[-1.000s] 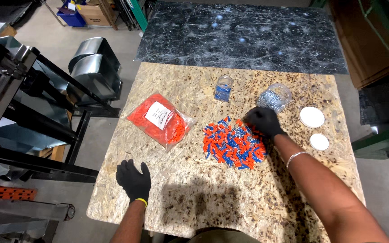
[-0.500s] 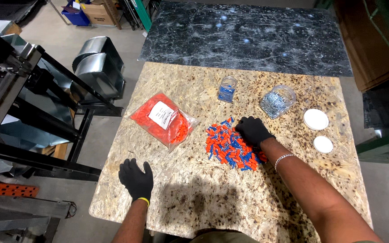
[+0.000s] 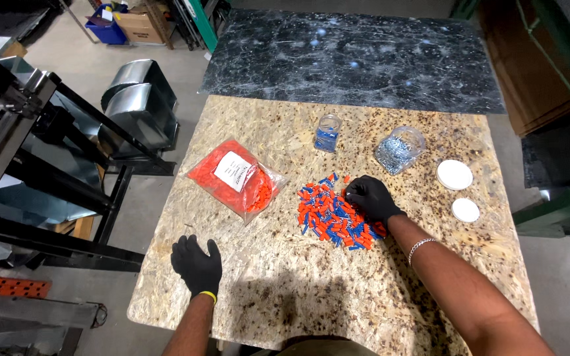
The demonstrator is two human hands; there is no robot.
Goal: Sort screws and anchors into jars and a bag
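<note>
Connectors point(image 3: 333, 219) under right hand point(image 3: 371, 198), seemingly pinching.

The right hand point(image 3: 371, 198) has slid from the pile's far edge onto the connectors point(image 3: 334, 217) (fingers curled).

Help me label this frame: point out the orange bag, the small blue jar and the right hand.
orange bag point(image 3: 235, 178), head view, on its white label.
small blue jar point(image 3: 327, 134), head view, on its clear side wall.
right hand point(image 3: 372, 198), head view, on the glove's back.
</note>
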